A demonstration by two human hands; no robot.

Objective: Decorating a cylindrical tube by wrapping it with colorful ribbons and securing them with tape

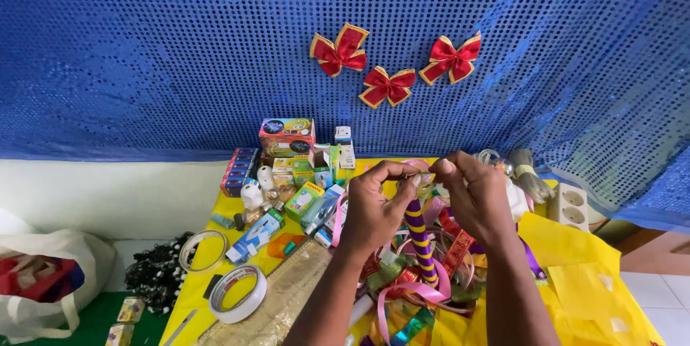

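Pinching a purple and yellow striped ribbon (419,234) between them, the left hand (374,209) and the right hand (478,199) are raised over the middle of the worktop (575,274). Both sets of fingers are closed on the top of the ribbon, where a small fold or loop sits at the fingertips; how far it is shaped I cannot tell, since the fingers hide it. The rest of the ribbon hangs straight down into a loose heap of ribbons (424,288) in pink, red and green, none of it folded. Three finished red bows with gold edging (388,66) are already pinned on the blue sequined cloth (144,51) behind, so the work looks part done, with one more piece just begun.

A yellow sheet covers the worktop. On its left lie two rolls of tape (237,292), small boxes and bottles (287,166), and a strip of gold trim (280,303). A white socket block (571,206) lies at right, a white bag (43,274) on the floor at left
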